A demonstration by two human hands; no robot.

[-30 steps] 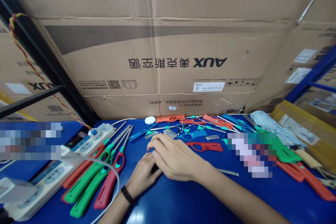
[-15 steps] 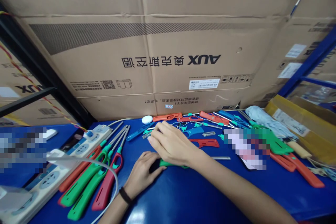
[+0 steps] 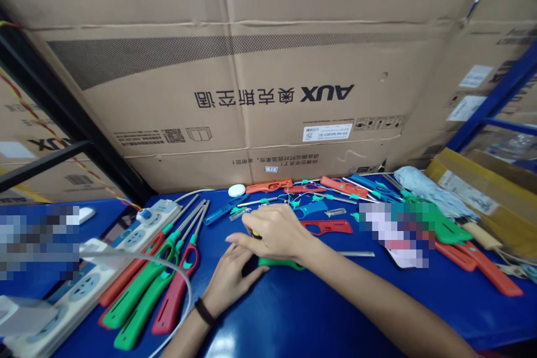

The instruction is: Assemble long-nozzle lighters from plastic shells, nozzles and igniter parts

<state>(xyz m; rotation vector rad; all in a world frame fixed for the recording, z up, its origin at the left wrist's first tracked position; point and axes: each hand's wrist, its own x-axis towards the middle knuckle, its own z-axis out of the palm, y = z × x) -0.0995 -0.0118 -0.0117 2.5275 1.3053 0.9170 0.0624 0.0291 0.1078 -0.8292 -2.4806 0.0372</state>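
Note:
My left hand [image 3: 230, 278] rests on the blue table [image 3: 293, 319], fingers curled around the end of a green lighter handle [image 3: 277, 263] that lies flat under my right wrist. My right hand [image 3: 274, 232] is above it, fingers bent and pinched on a small yellowish part I cannot make out. Just beyond my fingers lie small metal parts [image 3: 239, 213] and loose wires. A black band is on my left wrist.
Finished long-nosed lighters in green and red [image 3: 159, 274] lie at the left beside a white power strip [image 3: 79, 285]. Orange, blue and red handle shells [image 3: 323, 226] are scattered behind and right. A big cardboard box [image 3: 272, 95] walls the back. A grey cloth [image 3: 432, 193] lies far right.
My right hand pulled back from the small parts toward me and closed into a pinch over the green handle. The left hand barely moved.

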